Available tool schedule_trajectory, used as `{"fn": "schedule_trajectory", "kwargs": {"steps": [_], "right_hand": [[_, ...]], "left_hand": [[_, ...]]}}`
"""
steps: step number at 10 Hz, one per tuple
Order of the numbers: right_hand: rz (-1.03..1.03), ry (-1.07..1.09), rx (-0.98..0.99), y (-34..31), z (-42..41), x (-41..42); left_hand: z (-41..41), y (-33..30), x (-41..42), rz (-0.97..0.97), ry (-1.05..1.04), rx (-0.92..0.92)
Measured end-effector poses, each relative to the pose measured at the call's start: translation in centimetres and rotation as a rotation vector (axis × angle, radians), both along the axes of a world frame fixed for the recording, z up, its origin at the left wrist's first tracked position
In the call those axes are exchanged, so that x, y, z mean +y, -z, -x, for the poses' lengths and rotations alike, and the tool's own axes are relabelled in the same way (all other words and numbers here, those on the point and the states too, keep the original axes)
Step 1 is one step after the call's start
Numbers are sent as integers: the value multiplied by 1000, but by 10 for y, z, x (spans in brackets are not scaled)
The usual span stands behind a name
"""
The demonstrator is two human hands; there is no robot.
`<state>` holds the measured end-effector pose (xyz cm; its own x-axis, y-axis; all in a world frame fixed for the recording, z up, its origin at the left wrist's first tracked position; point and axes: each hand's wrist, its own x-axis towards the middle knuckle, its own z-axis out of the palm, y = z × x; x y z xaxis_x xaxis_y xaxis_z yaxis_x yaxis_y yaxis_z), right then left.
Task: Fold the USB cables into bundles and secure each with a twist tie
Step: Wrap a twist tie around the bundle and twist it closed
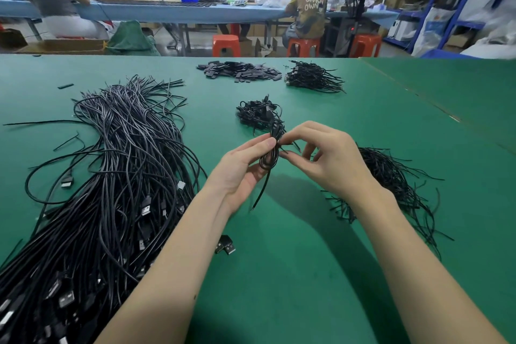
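A folded black USB cable bundle (272,152) hangs upright between my hands above the green table (307,260). My left hand (241,173) grips the bundle's lower loops, thumb against its middle. My right hand (328,158) pinches a thin black twist tie (289,145) at the bundle's waist. One loose cable end trails down below the left hand. A big heap of loose black USB cables (111,190) lies to the left. A pile of black twist ties (391,184) lies to the right, partly behind my right wrist.
Finished small bundles (255,114) lie just beyond my hands. Farther back are a pile of flat black pieces (240,71) and another heap of short black cables (312,77). Two USB plugs (226,244) lie by my left forearm. People sit at a blue table behind.
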<state>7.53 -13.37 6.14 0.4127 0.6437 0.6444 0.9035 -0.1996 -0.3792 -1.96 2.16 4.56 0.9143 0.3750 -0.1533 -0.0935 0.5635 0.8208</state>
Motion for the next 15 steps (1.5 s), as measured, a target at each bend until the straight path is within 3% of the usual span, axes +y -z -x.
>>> {"fn": "schedule_trajectory", "kwargs": {"steps": [1,2,3,4,5,6,7,9,10,11,12,13,14,15], "right_hand": [[-51,-18,58,-1,0,2],[-175,-14,623,-1,4,10],[-312,-259,1747,-3,4,14],[-275,-253,1820,-1,7,15],[-81,-102,1045,-5,10,12],[35,-3,286,-2,7,9],[48,46,-5,6,10,10],[-113,41,-139,12,6,7],[-196,3,134,14,10,14],[-340,-168,1418,4,13,25],[-357,-304,1964,2,14,25],[-157,-161,1323,2,15,18],[-24,33,446,4,10,13],[-6,102,-8,7,9,13]], "left_hand": [[3,2,1,-56,15,-10],[2,3,-3,-89,-40,-118],[2,0,-7,-309,-111,-233],[1,0,-4,-368,-126,-208],[2,-1,4,-157,-106,-117],[2,-1,10,-97,-98,-68],[3,1,11,-88,-58,-57],[3,4,10,-143,-41,-30],[4,3,7,-180,-44,-65],[4,-1,5,-226,-85,-149],[6,-2,5,-271,-92,-156],[6,0,9,-209,-99,-98],[5,0,14,-156,-102,-90],[6,-1,14,-152,-75,-88]]}}
